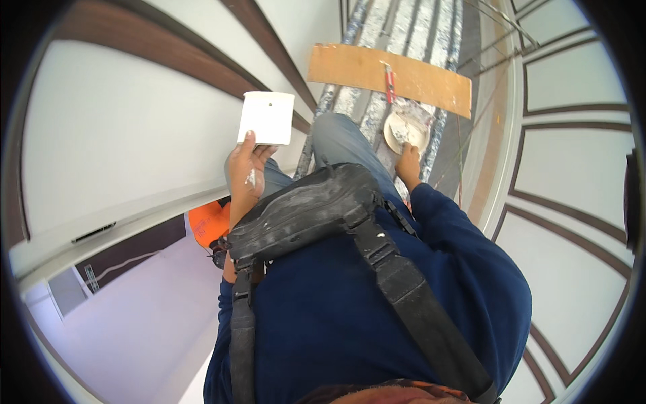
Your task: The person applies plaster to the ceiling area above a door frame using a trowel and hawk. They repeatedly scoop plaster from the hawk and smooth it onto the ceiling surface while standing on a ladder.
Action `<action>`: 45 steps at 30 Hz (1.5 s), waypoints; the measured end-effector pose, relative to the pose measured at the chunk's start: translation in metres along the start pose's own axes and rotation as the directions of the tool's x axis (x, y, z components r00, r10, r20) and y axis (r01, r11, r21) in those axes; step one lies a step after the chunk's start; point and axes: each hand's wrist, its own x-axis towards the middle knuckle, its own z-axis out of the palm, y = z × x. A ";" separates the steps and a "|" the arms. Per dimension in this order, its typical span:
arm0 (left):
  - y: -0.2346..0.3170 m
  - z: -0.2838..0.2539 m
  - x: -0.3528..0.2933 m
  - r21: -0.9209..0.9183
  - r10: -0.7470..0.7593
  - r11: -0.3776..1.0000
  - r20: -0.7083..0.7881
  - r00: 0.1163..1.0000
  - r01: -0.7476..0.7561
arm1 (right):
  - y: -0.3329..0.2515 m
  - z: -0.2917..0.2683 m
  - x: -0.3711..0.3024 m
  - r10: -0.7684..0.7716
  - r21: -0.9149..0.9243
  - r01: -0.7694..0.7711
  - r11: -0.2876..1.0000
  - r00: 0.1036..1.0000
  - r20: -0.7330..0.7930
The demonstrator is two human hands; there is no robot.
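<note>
My left hand (249, 165) is closed on the lower edge of a flat white square plate (267, 118), thumb in front and fingers behind. A small dark hole shows near the plate's top, and white smears mark my wrist. To the right, my right hand (408, 163) is closed at the near side of a round cream bowl (418, 135) with whitish paste in it. A greyish shape lies in the paste by the fingertips; whether I grip it or the rim is too small to tell. Beyond the bowl lies a red-handled tool (389, 84), perhaps a cutter.
A paint-spattered ribbed metal platform (407, 27) runs ahead under my legs. Across it lies a brown wooden board (363, 67). White panelled wall with dark strips (168, 64) stands close on the left. Metal bars (501, 20) cross at the far right. Something orange (210, 222) shows below left.
</note>
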 end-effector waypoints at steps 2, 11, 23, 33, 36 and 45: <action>0.009 0.001 -0.007 0.023 0.019 1.000 -0.036 0.999 -0.018 | -0.012 -0.018 0.006 0.025 -0.086 -0.015 0.996 0.993 0.113; 0.011 0.073 0.002 -0.090 0.119 0.987 -0.121 0.985 -0.131 | -0.300 -0.218 0.007 -0.801 0.046 0.895 0.443 0.418 -0.428; 0.191 0.168 -0.086 0.484 0.953 0.232 0.059 0.296 -0.844 | -0.469 -0.399 0.040 -0.650 -0.208 0.971 0.117 -0.083 -0.755; 0.273 0.033 -0.109 0.741 0.792 -0.610 0.563 -0.236 -0.280 | -0.586 -0.539 0.085 -0.411 -0.432 0.902 0.014 -0.389 -0.825; 0.267 0.037 -0.111 0.733 0.787 -0.617 0.578 -0.215 -0.287 | -0.606 -0.546 0.092 -0.392 -0.466 0.885 -0.017 -0.434 -0.811; 0.263 0.041 -0.108 0.728 0.776 -0.631 0.582 -0.243 -0.268 | -0.618 -0.566 0.083 -0.457 -0.493 0.861 -0.126 -0.492 -0.741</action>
